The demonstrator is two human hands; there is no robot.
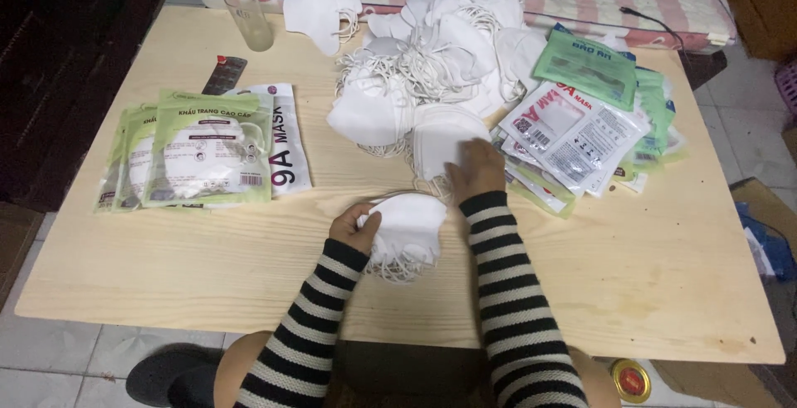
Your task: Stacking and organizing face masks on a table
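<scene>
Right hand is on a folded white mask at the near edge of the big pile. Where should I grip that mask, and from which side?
Probably grip the folded mask by its near curved edge, coming from the person's side of the table. That edge lies free, while its far side is tucked under the pile of masks and tangled ear loops. The right hand already rests there; the left hand holds the small stack of masks.

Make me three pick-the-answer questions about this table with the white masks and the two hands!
1. Where is the clear drinking glass?
A. far left corner of the pale wooden table
B. near right corner
C. floor

2. What pattern are the sleeves?
A. red dots
B. black and white stripes
C. plain green

3. What does the left hand do?
A. holds a small stack of white fabric masks
B. lies flat and empty
C. holds the glass

Answers: 1 A, it stands at the far left; 2 B, both arms are striped; 3 A, its fingers grip the stack.
</scene>
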